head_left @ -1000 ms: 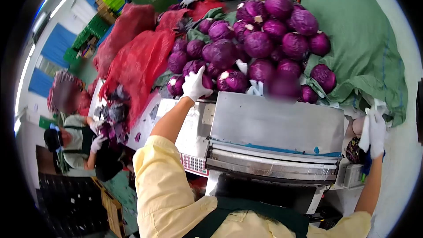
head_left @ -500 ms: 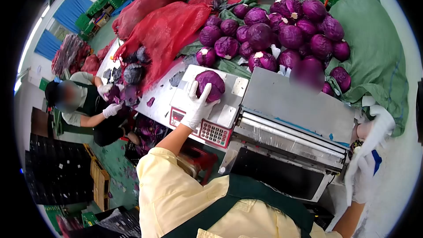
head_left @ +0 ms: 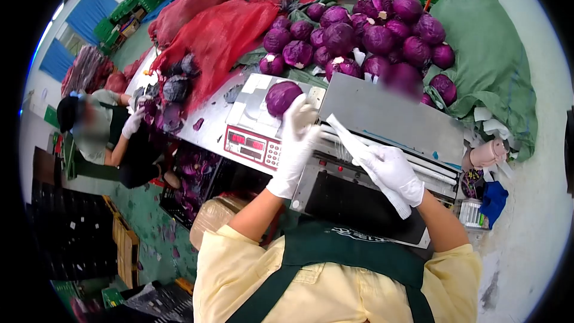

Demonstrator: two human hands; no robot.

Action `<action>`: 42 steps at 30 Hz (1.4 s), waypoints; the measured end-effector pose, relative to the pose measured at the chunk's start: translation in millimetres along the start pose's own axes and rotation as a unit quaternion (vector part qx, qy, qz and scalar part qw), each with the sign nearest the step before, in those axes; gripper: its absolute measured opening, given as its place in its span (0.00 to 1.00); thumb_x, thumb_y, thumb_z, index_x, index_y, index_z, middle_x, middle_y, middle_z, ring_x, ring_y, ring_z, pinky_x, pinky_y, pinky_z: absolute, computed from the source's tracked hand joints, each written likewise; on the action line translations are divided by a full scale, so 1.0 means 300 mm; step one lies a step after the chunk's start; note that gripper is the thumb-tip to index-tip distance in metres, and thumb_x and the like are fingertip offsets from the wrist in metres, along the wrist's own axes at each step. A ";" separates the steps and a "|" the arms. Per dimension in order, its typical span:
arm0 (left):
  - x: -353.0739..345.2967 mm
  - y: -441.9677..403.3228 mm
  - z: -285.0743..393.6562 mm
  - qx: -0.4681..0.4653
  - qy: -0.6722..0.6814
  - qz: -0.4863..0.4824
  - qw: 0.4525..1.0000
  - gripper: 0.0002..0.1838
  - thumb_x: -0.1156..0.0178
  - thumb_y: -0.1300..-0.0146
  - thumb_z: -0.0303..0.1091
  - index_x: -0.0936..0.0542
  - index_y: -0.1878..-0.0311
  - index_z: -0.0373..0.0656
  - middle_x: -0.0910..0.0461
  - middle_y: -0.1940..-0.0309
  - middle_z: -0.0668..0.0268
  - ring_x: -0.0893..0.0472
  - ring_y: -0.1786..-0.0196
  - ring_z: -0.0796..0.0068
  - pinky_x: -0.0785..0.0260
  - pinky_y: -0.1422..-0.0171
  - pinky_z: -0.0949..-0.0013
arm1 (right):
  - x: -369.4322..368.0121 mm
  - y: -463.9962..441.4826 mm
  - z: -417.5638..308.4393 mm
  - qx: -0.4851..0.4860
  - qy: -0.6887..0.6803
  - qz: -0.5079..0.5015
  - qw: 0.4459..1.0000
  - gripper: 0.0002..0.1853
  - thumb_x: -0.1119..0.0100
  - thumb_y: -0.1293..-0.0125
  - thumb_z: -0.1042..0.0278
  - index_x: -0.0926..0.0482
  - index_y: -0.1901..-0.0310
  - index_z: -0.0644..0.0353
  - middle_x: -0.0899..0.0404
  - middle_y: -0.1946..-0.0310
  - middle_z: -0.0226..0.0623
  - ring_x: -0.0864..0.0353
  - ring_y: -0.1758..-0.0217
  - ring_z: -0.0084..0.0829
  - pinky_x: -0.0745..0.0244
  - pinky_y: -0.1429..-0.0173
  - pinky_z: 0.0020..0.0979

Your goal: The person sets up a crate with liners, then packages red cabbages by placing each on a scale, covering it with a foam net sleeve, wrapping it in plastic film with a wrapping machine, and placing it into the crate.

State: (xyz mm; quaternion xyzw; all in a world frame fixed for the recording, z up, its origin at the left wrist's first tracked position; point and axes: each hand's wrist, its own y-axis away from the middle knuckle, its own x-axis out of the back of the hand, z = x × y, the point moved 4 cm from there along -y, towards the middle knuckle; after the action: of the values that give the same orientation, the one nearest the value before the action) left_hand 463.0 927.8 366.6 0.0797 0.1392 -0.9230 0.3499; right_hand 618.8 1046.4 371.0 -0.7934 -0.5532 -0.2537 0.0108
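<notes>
A purple cabbage (head_left: 282, 98) sits on the white weighing scale (head_left: 251, 121), whose red display is lit. My left hand (head_left: 297, 143), white-gloved, is raised in front of the scale's right side, open with nothing in it and overlapping the cabbage's edge. My right hand (head_left: 391, 170), also gloved, is closed round a long floppy white strip (head_left: 347, 136), its exact kind unclear. That strip slants over the film wrapping machine (head_left: 388, 116), which has a grey top plate, a film roller and a black pad.
Several purple cabbages (head_left: 338, 39) are heaped behind, beside a green sack (head_left: 487, 54) and red mesh sacks (head_left: 209, 42). A co-worker (head_left: 98, 122) handles leaves at left; another works at the back. At right are a pink cup (head_left: 487, 154) and blue cloth (head_left: 493, 203).
My left hand has let go of the cabbage and moved right, towards me. My right hand has brought the white strip from the far right to over the wrapping machine.
</notes>
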 end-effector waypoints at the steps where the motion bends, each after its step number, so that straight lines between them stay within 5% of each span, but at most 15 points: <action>1: -0.032 0.026 -0.006 0.001 0.035 0.016 0.999 0.24 0.34 0.39 0.28 0.28 0.39 0.39 0.25 0.46 0.64 0.26 0.46 0.77 0.32 0.42 0.71 | -0.023 0.002 0.005 0.004 -0.028 -0.040 0.999 0.16 0.47 0.28 0.59 0.18 0.61 0.64 0.25 0.79 0.25 0.30 0.76 0.18 0.33 0.68 0.23; 4: -0.017 0.116 -0.062 0.082 0.039 0.050 0.995 0.06 0.36 0.37 0.25 0.19 0.58 0.37 0.20 0.61 0.69 0.22 0.61 0.83 0.29 0.55 0.78 | -0.061 0.038 0.017 -0.046 -0.135 -0.003 0.990 0.16 0.48 0.28 0.60 0.17 0.60 0.64 0.20 0.76 0.27 0.29 0.76 0.17 0.32 0.69 0.22; 10: -0.011 0.231 -0.084 0.110 0.144 0.164 0.970 0.20 0.36 0.37 0.28 0.29 0.44 0.38 0.23 0.56 0.67 0.22 0.60 0.81 0.27 0.54 0.76 | -0.103 0.138 -0.009 -0.093 -0.371 -0.150 0.912 0.16 0.50 0.26 0.61 0.20 0.57 0.67 0.18 0.70 0.34 0.22 0.67 0.21 0.26 0.61 0.26; 14: -0.034 0.253 -0.093 0.142 0.229 0.139 0.953 0.04 0.38 0.36 0.25 0.21 0.59 0.38 0.21 0.68 0.70 0.22 0.62 0.81 0.28 0.53 0.76 | -0.182 0.057 -0.001 0.086 -0.310 0.040 0.946 0.20 0.52 0.25 0.59 0.23 0.47 0.69 0.17 0.58 0.36 0.18 0.57 0.25 0.23 0.52 0.26; 22: 0.094 0.166 -0.016 -0.236 -0.299 0.214 0.899 0.05 0.37 0.47 0.20 0.17 0.66 0.40 0.24 0.62 0.62 0.24 0.53 0.62 0.30 0.46 0.64 | -0.330 -0.124 -0.006 0.034 -0.311 0.078 0.947 0.07 0.42 0.30 0.66 0.24 0.64 0.59 0.23 0.57 0.27 0.28 0.58 0.16 0.29 0.49 0.21; 24: 0.167 0.110 -0.129 -0.007 0.201 0.181 0.963 0.04 0.50 0.33 0.26 0.25 0.59 0.40 0.23 0.65 0.63 0.22 0.65 0.73 0.27 0.54 0.69 | -0.330 -0.194 -0.014 0.090 -0.269 0.117 0.952 0.07 0.43 0.29 0.66 0.26 0.63 0.59 0.24 0.59 0.29 0.29 0.59 0.16 0.30 0.48 0.21; 25: 0.203 0.071 -0.090 0.092 0.199 0.226 0.949 0.14 0.49 0.26 0.41 0.25 0.54 0.38 0.24 0.65 0.66 0.22 0.67 0.77 0.26 0.61 0.72 | -0.322 -0.235 0.025 0.050 -0.333 0.098 0.936 0.06 0.45 0.28 0.67 0.27 0.63 0.59 0.23 0.60 0.30 0.28 0.59 0.18 0.29 0.47 0.23; 30: 0.304 0.082 -0.267 0.381 0.309 -0.086 0.867 0.14 0.50 0.26 0.41 0.26 0.49 0.40 0.21 0.62 0.68 0.19 0.57 0.81 0.24 0.52 0.74 | -0.203 -0.434 0.039 -0.092 -0.666 -0.026 0.740 0.07 0.49 0.28 0.66 0.27 0.62 0.59 0.23 0.67 0.37 0.21 0.55 0.34 0.23 0.46 0.43; 32: 0.382 0.107 -0.243 0.396 0.112 -0.152 0.899 0.15 0.37 0.35 0.40 0.21 0.53 0.38 0.18 0.60 0.68 0.20 0.58 0.83 0.25 0.56 0.80 | -0.169 -0.470 -0.067 -0.099 -0.610 -0.002 0.786 0.10 0.45 0.30 0.62 0.26 0.60 0.61 0.23 0.67 0.36 0.20 0.57 0.36 0.23 0.48 0.41; 33: 0.462 0.050 -0.203 0.416 0.010 -0.034 0.909 0.11 0.36 0.36 0.36 0.20 0.56 0.39 0.18 0.59 0.67 0.19 0.63 0.81 0.25 0.63 0.79 | -0.188 -0.497 -0.124 -0.073 -0.284 -0.084 0.952 0.13 0.44 0.32 0.60 0.26 0.58 0.63 0.22 0.67 0.38 0.19 0.59 0.35 0.23 0.50 0.41; 34: 0.520 0.003 -0.241 0.302 -0.016 0.033 0.953 0.12 0.41 0.35 0.37 0.22 0.55 0.39 0.18 0.60 0.66 0.19 0.62 0.78 0.25 0.59 0.76 | -0.204 -0.522 -0.148 -0.041 0.081 -0.155 0.984 0.15 0.42 0.34 0.58 0.26 0.57 0.64 0.22 0.67 0.39 0.18 0.62 0.35 0.22 0.52 0.40; 35: 0.578 -0.035 -0.272 0.183 -0.059 0.097 0.977 0.12 0.45 0.33 0.37 0.23 0.53 0.39 0.19 0.61 0.64 0.19 0.60 0.76 0.26 0.56 0.73 | -0.204 -0.582 -0.123 0.074 0.232 -0.071 0.967 0.17 0.38 0.38 0.59 0.23 0.58 0.66 0.21 0.66 0.43 0.18 0.60 0.36 0.22 0.56 0.39; 37: 0.548 -0.131 -0.223 0.341 0.169 0.236 0.894 0.14 0.49 0.30 0.43 0.25 0.54 0.42 0.20 0.64 0.64 0.21 0.70 0.76 0.29 0.69 0.73 | -0.208 -0.807 -0.131 0.191 0.504 0.043 0.841 0.10 0.41 0.42 0.63 0.19 0.70 0.62 0.19 0.65 0.46 0.18 0.58 0.47 0.22 0.55 0.42; 39: 0.528 -0.198 -0.318 0.408 0.195 0.220 0.864 0.20 0.56 0.27 0.54 0.26 0.55 0.47 0.22 0.72 0.70 0.33 0.86 0.80 0.46 0.89 0.79 | -0.161 -0.951 -0.257 0.179 0.338 0.208 0.900 0.15 0.47 0.39 0.60 0.21 0.69 0.67 0.20 0.65 0.51 0.18 0.60 0.49 0.23 0.53 0.45; 42: 0.601 -0.213 -0.522 0.436 0.208 0.198 0.853 0.27 0.61 0.28 0.62 0.26 0.53 0.48 0.22 0.73 0.70 0.30 0.83 0.80 0.46 0.88 0.80 | -0.216 -1.324 0.064 -0.004 0.444 0.021 0.896 0.22 0.53 0.30 0.52 0.19 0.55 0.66 0.19 0.54 0.53 0.17 0.53 0.47 0.22 0.50 0.41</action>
State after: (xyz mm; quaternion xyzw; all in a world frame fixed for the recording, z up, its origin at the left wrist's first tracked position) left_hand 294.2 910.1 186.7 0.4398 -0.2263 -0.7620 0.4180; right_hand 258.5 1149.6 222.7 -0.6097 -0.4734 -0.5815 0.2571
